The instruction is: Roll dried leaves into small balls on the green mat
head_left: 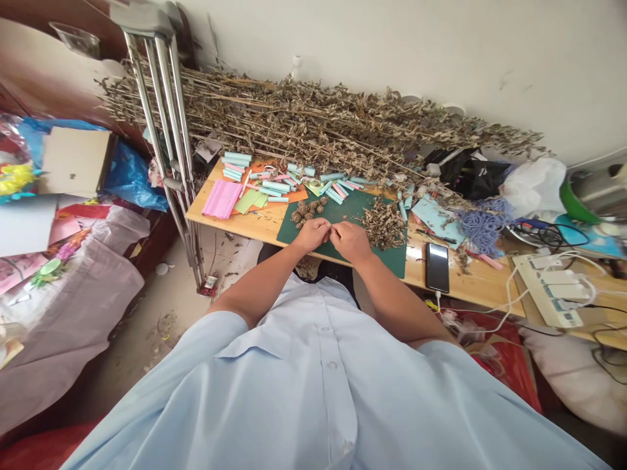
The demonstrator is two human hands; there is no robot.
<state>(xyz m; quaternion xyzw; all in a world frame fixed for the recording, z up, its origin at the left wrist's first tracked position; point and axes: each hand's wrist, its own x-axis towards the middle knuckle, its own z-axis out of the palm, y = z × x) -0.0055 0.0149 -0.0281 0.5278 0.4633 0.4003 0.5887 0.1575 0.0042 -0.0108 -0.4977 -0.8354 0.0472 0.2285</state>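
Observation:
Both hands meet near the front edge of the green cutting mat (337, 212). My left hand (314, 235) is closed, its fingertips pinched towards the other hand. Curled the same way, my right hand (350, 240) almost touches it. Whatever the fingers hold between them is hidden or too small to name. Just beyond my left hand lies a cluster of brown, rolled-up dried balls (307, 210). A loose heap of crumpled dried leaves (385, 223) rests on the mat beside my right hand.
Blue and pink paper rolls (274, 188) and a pink paper stack (222, 199) lie behind and left. Long dried stalks (318, 121) line the wall. Crutches (169, 130) stand left. At right are a phone (437, 267), purple yarn (484, 225) and a power strip (548, 290) with cables.

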